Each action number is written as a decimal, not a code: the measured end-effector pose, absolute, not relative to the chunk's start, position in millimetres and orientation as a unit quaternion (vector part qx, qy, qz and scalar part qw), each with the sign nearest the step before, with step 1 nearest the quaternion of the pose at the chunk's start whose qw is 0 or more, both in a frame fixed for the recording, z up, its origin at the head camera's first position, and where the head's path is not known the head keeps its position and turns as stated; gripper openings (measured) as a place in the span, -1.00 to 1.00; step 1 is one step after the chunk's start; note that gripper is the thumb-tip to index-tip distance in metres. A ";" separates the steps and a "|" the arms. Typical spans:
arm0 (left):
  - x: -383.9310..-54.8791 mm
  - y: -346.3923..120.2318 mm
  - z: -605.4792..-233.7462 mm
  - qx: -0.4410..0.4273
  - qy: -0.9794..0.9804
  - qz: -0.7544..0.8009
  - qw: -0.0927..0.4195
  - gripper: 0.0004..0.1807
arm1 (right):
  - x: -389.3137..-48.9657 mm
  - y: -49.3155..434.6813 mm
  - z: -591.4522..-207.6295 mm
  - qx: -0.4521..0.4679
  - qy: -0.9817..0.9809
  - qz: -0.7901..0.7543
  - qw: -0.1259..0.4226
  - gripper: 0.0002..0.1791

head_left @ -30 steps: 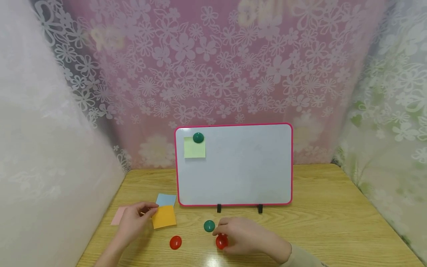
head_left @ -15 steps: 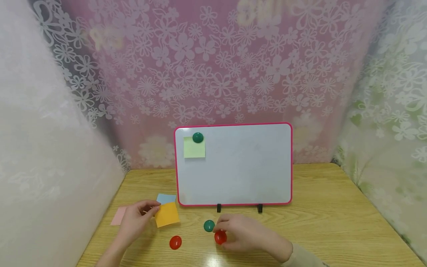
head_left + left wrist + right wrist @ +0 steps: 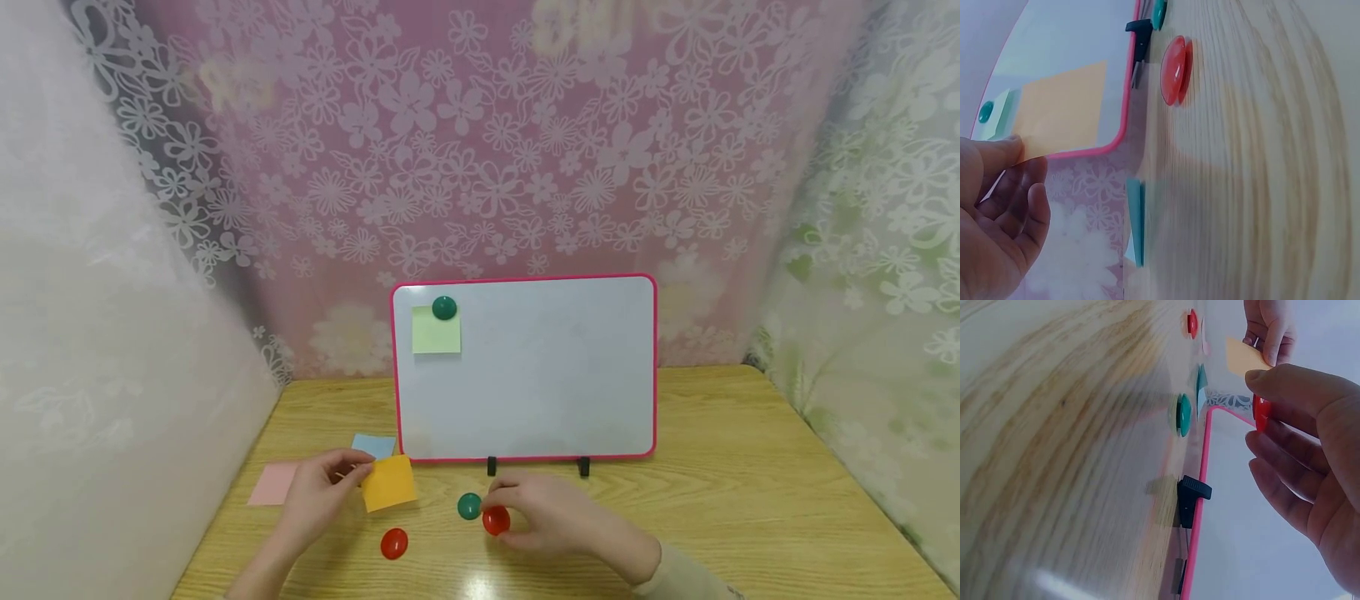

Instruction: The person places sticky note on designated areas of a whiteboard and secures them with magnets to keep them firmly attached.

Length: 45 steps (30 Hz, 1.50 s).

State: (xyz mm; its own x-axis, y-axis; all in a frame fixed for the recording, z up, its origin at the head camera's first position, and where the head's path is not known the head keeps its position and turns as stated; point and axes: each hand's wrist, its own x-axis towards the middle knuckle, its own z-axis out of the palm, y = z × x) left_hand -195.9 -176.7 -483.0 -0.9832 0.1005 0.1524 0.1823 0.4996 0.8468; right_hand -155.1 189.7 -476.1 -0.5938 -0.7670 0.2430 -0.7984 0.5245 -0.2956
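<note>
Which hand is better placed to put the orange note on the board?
Probably the left hand: it pinches the orange note. The right hand is occupied, holding a red magnet between thumb and fingers.

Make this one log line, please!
left hand: holds orange note | right hand: holds red magnet | whiteboard: green note under green magnet

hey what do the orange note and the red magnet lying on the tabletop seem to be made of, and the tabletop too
Orange note: paper, by its thin, flat, matte sheet. Red magnet: probably glossy plastic, since light glints off its smooth dome; what's inside can't be seen. Tabletop: wood or wood-look laminate, with streaky grain and a slight sheen.
</note>
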 end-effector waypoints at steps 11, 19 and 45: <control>-195.9 -162.3 -482.1 -0.081 -0.859 -0.504 0.032 -0.92 | -158.0 192.5 -472.0 0.441 -0.875 0.195 0.050 -0.64; -195.8 -147.2 -480.7 -0.108 -0.841 -0.530 0.035 -0.92 | -160.2 197.1 -468.7 0.427 -0.877 0.206 0.082 -0.60; -195.7 -118.1 -483.6 -0.147 -0.824 -0.547 0.020 -0.92 | -160.9 202.9 -462.0 0.413 -0.872 0.230 0.126 -0.66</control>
